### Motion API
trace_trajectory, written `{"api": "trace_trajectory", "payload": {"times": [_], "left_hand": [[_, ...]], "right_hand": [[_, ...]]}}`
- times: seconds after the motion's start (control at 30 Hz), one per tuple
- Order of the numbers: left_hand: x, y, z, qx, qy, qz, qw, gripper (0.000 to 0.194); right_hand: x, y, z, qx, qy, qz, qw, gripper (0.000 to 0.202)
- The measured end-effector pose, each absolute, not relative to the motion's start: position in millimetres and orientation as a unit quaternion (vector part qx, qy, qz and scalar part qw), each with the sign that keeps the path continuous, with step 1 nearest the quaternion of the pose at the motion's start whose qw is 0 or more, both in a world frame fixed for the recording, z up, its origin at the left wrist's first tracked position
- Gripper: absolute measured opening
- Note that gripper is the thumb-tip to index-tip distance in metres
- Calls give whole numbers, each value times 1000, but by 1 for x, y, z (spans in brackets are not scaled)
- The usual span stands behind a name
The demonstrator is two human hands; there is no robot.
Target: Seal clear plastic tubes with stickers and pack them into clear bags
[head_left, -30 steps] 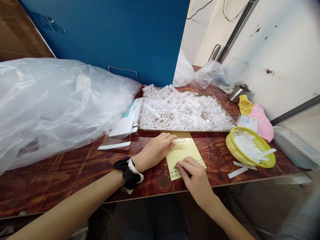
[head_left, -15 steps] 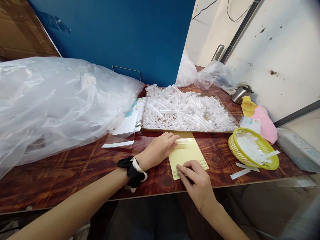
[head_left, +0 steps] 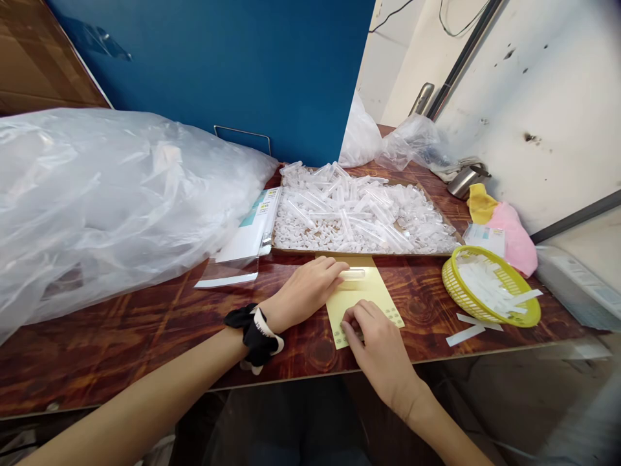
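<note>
A yellow sheet [head_left: 376, 288] with rows of small round stickers near its lower edge lies on the dark wooden table [head_left: 291, 353]. My left hand [head_left: 313, 285], with a black and white band at the wrist, holds a clear tube [head_left: 354, 274] over the sheet's upper part. Over the sheet's lower part is my right hand [head_left: 376, 336], its fingers curled and thumb close to the index finger; whatever is between them is too small to make out. Behind the sheet, a shallow tray [head_left: 359, 254] is heaped with clear tubes and small white pieces.
A yellow basket [head_left: 451, 288] of white strips stands at the right, with loose strips [head_left: 466, 335] beside it. A large plastic bag [head_left: 111, 207] fills the left. White packets [head_left: 247, 243] lie left of the tray. Farther right are a metal cup [head_left: 466, 181] and a pink cloth [head_left: 514, 239].
My right hand has shifted slightly up the sheet and its fingers have curled in more. My left hand stays on the tube.
</note>
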State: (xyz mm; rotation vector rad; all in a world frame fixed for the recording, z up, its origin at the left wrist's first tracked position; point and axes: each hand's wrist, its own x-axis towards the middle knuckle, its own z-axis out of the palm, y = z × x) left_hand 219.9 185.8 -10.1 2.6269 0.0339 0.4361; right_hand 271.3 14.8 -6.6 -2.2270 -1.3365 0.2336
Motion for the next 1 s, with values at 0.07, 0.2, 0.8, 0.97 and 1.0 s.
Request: {"api": "trace_trajectory", "payload": {"times": [0.07,0.2,0.8,0.97,1.0], "left_hand": [[220,186,-11,953,16,169,252,19],[218,186,-12,919,43,217,325,21],[214,179,-2,902,-16,209,378,14],[215,178,-1,904,-19,206,374,15],[215,178,-1,906,-19,205,371,15]], "right_hand": [[271,14,-8,-818,-498,94,274,16],[271,10,-7,-808,-473,129,326,15],[298,41,24,-608,-255,251,709,17],[298,41,19,-616,-249,242,707,17],[298,41,18,-622,-249,237,703,17]]}}
